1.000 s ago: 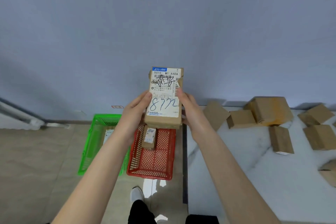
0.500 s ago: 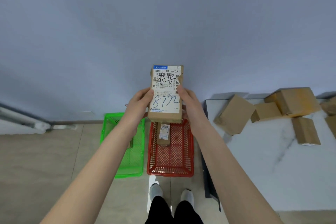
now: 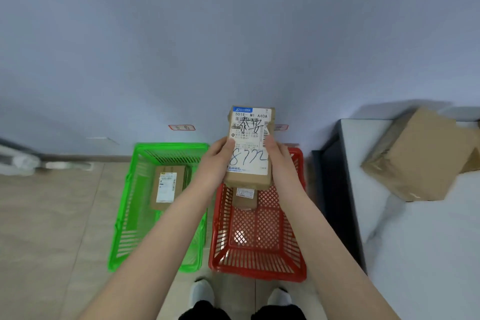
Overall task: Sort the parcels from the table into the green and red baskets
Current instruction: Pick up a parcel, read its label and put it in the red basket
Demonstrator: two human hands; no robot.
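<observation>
Two baskets below. Green slotted plastic basket [image 3: 127, 215] sits left, one labelled carton [image 3: 166, 187] inside. Left hand [image 3: 215, 161] and right hand [image 3: 279, 161] clamp the brown cardboard parcel with white label [image 3: 249, 148] by its long sides, long axis upright, directly over the red mesh plastic basket [image 3: 259, 236]. I judge red nearer. White marble-look table [image 3: 415, 254] right.

**Shipping label** [image 3: 250, 138] on the held parcel [image 3: 248, 180]: blue header band printed "ZTO"; beneath it the code "501E- M1 A40A" above a barcode; black handwritten characters "泰安" across the middle; blue handwritten digits "8772" lower down. The fine print is illegible.

**Illegible:** the red-bordered wall tag [image 3: 181, 127] and the labels on the parcels in the green basket [image 3: 171, 147] and red basket [image 3: 257, 260].
</observation>
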